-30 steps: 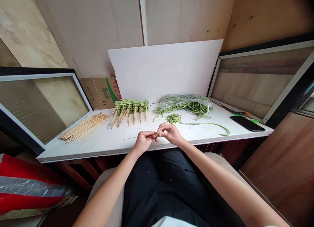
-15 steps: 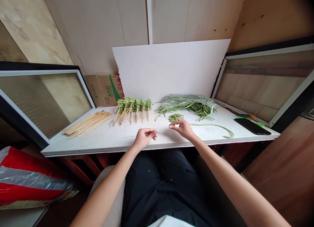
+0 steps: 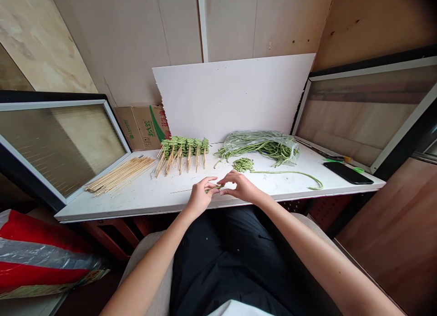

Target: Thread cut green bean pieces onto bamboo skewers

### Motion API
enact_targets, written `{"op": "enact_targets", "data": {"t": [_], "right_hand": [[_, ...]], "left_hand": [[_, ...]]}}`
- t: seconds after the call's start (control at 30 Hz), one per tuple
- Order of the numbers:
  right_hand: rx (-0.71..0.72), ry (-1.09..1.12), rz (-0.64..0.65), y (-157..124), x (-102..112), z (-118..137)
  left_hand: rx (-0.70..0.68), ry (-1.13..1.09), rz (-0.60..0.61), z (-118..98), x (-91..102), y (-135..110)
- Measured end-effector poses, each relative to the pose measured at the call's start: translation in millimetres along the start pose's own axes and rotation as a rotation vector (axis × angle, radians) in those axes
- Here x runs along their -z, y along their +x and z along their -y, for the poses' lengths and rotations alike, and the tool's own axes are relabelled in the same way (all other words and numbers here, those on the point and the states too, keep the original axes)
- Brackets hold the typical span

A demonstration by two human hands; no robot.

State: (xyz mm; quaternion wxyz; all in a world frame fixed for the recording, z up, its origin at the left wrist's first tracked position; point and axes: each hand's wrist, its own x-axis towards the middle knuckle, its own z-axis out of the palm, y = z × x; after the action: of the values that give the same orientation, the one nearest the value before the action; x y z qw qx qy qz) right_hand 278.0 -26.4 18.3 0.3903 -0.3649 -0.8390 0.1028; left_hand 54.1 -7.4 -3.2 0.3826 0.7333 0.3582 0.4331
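Note:
My left hand is closed around a thin bamboo skewer, whose bare end sticks out to the left above the tabletop. A short piece of green bean shows at the fingertips, on the skewer's right end. My right hand meets it there, thumb and fingers bent around the bean piece; its exact grip is partly hidden. Just beyond the right hand lies a small pile of cut bean pieces. One long bean stretches rightward from the pile.
Filled bean skewers are stacked at the back, left of centre. Loose bamboo skewers lie at the left. A clear plastic bag of long beans stands at the back. A black phone lies near the table's right end.
My right hand has moved left and down from near the bean pile to the skewer tip at my left hand. The view has shifted slightly.

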Motion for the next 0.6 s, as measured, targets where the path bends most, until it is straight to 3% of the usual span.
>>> {"op": "enact_targets", "data": {"t": [0.1,0.23,0.4,0.6], "right_hand": [[0.087,-0.009,-0.078,3.1,-5.3,9.6],[0.083,-0.026,-0.193,3.1,-1.9,5.4],[0.093,-0.022,-0.196,2.9,-1.6,8.2],[0.08,0.022,-0.207,4.7,-8.3,23.7]], "left_hand": [[-0.025,0.021,-0.024,-2.4,1.3,0.4],[-0.112,0.11,-0.096,-3.6,4.3,2.1],[-0.257,0.185,-0.135,-5.3,5.6,1.9],[-0.249,0.168,-0.101,-6.7,1.8,0.0]]}}
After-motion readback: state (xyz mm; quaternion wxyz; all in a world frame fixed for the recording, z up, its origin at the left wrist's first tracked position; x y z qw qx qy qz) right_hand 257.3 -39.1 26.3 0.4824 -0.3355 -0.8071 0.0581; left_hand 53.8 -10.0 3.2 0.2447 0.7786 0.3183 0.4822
